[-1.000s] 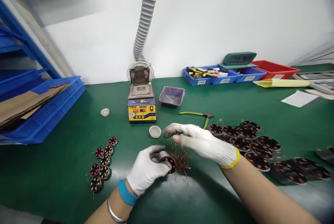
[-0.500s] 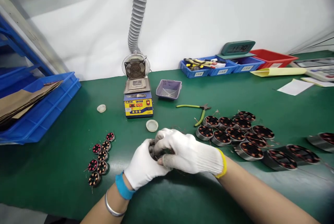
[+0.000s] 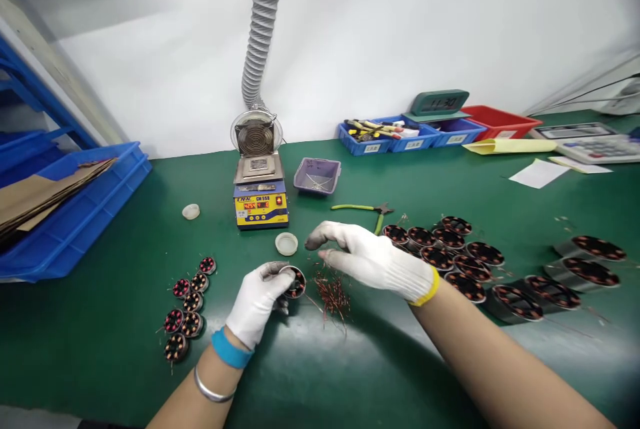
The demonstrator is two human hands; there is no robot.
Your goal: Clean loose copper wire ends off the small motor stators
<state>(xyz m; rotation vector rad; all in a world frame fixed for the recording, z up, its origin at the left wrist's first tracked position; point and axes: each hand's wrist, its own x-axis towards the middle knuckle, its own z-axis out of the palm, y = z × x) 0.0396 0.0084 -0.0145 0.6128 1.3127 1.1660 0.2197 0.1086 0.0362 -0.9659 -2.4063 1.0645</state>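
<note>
Head: green table (image 3: 340, 382), white wall (image 3: 390, 36); left hand (image 3: 256, 299) grips wound ring (image 3: 297, 284), right hand (image 3: 373, 257) parted.

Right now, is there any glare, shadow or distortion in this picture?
Head view: pale glare lies on the bench either side of the right forearm, which has a dark shadow beside it; head view, right edge: the rings look stretched and slightly soft.
</note>
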